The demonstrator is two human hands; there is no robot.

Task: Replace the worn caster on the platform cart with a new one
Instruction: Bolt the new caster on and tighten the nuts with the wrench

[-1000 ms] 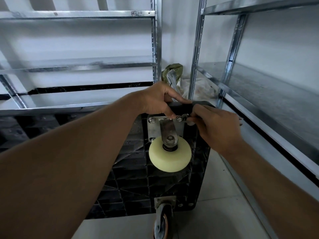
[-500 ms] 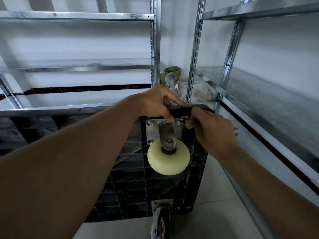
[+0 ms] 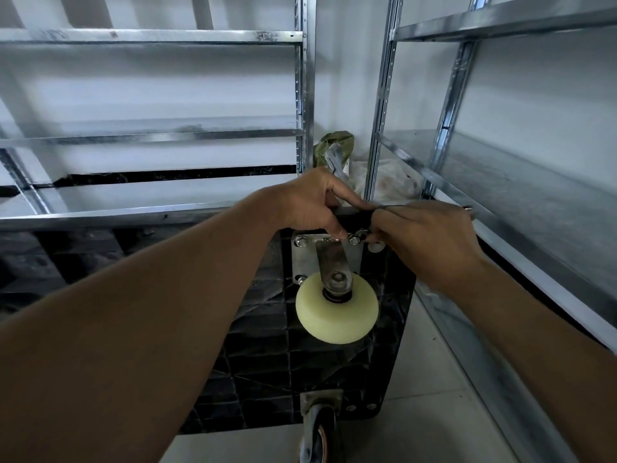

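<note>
Where the new caster sits: the cream plastic wheel in a steel fork (image 3: 337, 312) hangs from a square steel mounting plate (image 3: 307, 259). The plate lies flat against the underside of the black ribbed plastic platform cart (image 3: 260, 362), at its upper right corner. The cart stands tipped on edge, underside towards the person.
Long axis: the fork runs downward from plate to hub, so the wheel lies below the fasteners and clear of both hands.
Key relation: the upper-right bolt (image 3: 354, 241) lies between the two hands, just beside both sets of fingertips. The right hand is nearer and comes in from the right.
Left hand (image 3: 307, 202): the fingers are curled over the cart's top edge, gripping it. The fingertips touch the plate's upper rim just left of that bolt.
Right hand (image 3: 430, 242): the fingers are clenched round a small metal tool (image 3: 361, 234) whose head is at the bolt. Whether it is seated on the nut cannot be told.
Step in hand: probably fastening this corner. The upper-left bolt (image 3: 301, 242) is already in place.
Next move: probably a short turn about the bolt, with the left hand steadying the cart.
Other caster: a grey-tyred caster (image 3: 317, 429) sits at the cart's lower edge.
Floor: pale tiled floor (image 3: 434, 422) carries the cart.
Room: galvanised steel shelving racks (image 3: 150, 36) stand to the left and right. A green bag (image 3: 334, 145) lies in the corner behind.
</note>
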